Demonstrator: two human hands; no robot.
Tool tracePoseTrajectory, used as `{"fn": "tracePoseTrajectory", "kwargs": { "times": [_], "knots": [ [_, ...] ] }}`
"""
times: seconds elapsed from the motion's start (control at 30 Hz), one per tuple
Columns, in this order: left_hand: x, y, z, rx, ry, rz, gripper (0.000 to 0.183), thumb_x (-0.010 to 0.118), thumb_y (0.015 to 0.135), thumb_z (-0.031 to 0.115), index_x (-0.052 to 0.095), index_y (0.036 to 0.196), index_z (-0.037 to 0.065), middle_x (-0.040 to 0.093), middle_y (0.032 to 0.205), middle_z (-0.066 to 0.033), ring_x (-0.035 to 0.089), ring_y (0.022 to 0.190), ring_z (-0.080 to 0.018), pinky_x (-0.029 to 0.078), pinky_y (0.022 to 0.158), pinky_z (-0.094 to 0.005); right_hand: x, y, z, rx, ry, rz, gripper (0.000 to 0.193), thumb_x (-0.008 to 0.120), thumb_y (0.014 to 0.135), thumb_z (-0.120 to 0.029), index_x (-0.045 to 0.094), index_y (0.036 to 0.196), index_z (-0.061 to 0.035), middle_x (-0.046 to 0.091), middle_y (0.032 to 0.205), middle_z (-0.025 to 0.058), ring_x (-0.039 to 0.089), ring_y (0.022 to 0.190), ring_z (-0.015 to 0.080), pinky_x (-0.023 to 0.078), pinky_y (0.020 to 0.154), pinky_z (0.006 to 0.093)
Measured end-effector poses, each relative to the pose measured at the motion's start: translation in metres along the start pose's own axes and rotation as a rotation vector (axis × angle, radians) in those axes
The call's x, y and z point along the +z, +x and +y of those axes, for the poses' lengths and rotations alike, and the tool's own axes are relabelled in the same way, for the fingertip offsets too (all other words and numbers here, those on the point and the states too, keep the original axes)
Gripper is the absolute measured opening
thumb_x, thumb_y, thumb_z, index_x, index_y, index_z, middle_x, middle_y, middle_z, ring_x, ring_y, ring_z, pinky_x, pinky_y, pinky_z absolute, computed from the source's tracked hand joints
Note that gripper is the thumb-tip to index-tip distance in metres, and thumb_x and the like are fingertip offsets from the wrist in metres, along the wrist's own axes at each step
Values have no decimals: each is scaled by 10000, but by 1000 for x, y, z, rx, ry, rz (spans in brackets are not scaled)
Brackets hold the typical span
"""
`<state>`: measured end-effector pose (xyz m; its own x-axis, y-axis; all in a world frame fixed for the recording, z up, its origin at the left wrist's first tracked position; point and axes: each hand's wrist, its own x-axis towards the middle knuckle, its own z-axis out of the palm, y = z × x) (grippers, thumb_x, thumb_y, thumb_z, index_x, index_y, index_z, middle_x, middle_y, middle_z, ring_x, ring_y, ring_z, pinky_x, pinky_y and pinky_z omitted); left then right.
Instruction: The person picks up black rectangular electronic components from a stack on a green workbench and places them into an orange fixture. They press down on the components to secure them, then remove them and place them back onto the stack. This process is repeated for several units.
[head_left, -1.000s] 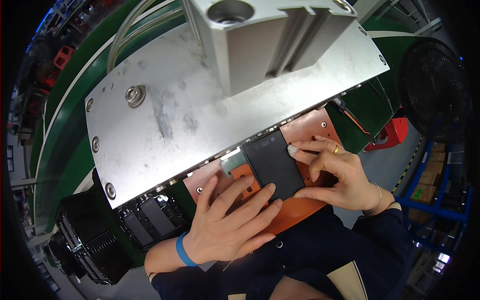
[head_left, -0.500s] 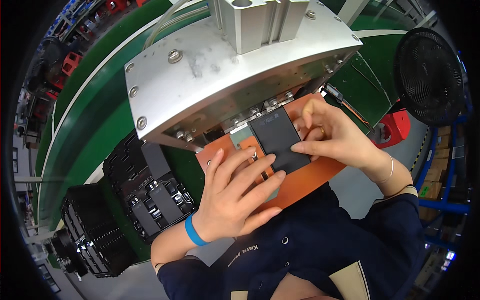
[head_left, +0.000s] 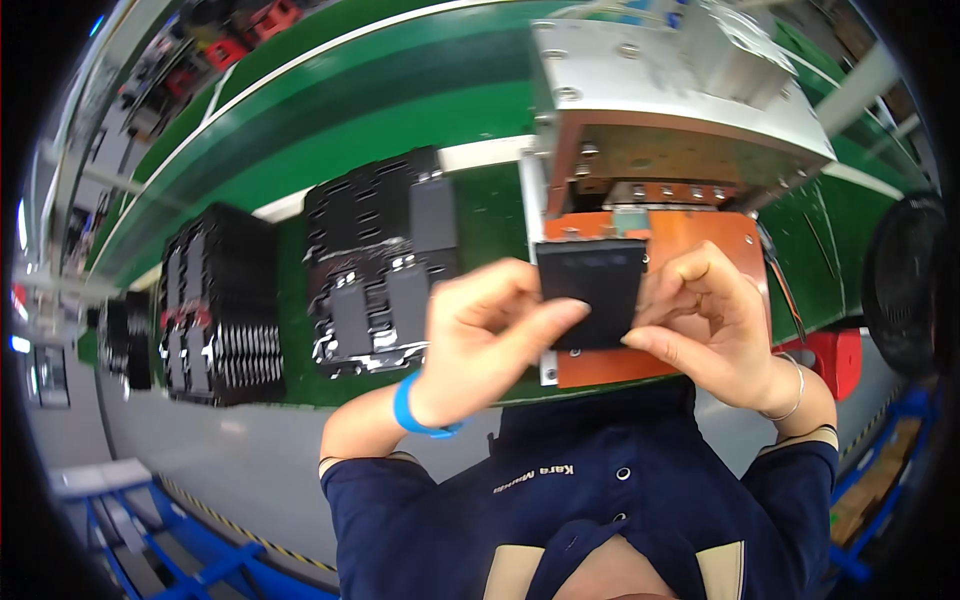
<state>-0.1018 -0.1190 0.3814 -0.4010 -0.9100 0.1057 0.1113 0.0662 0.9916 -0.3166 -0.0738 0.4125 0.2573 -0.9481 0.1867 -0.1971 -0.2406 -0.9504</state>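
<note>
A flat black rectangular battery (head_left: 592, 292) is held between my two hands, raised over the orange plate (head_left: 715, 232) of the metal press (head_left: 690, 130). My left hand (head_left: 495, 325) grips its left edge, thumb on the face and fingers curled behind. At the lower right corner, my right hand (head_left: 705, 315) pinches it between thumb and fingers. A small pale green piece (head_left: 630, 221) shows on the plate just beyond the battery's top edge.
Left of the press lies a black moulded tray (head_left: 370, 225) holding several similar flat black pieces. Farther left stands a stack of such trays (head_left: 225, 310). A black fan (head_left: 908, 285) and a red stool (head_left: 838, 360) are at the right.
The battery has come up off the orange plate into both hands. My left hand has gone from resting on the plate to gripping it. The view has swung leftward.
</note>
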Motion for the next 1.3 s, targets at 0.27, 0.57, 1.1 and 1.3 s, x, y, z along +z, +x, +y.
{"fn": "tracePoseTrajectory", "kwargs": {
  "times": [0.27,0.57,1.1,1.3],
  "knots": [
    [-214,15,-47,68,321,676,176,661,865,160,671,961,13,552,665,83,331,512,18,214,448,-172,63,106,25,-657,-947,-337,117,616,757,-100,594,849,-31,601,789,94,638,744,263,530,600,351],
    [-222,32,-95,-62,775,725,368,706,803,193,642,1119,16,670,807,-73,581,580,-82,469,591,-233,131,184,102,-804,-1709,-464,167,607,785,-177,608,923,-82,636,952,44,567,991,218,452,786,376],
    [-221,29,-111,-240,1318,437,719,405,902,573,263,1455,136,246,1453,-273,232,1349,-417,206,1077,-532,99,124,26,-881,-1443,-455,97,593,716,-162,609,736,-68,605,746,17,530,832,175,415,772,316],
    [-204,29,-106,-157,1235,390,648,383,943,497,298,1434,83,296,1422,-290,287,1300,-453,238,1080,-462,7,-10,-9,-820,-1330,-77,471,624,620,-174,676,1084,-115,570,1011,44,494,688,129,400,530,260]
  ]
}}
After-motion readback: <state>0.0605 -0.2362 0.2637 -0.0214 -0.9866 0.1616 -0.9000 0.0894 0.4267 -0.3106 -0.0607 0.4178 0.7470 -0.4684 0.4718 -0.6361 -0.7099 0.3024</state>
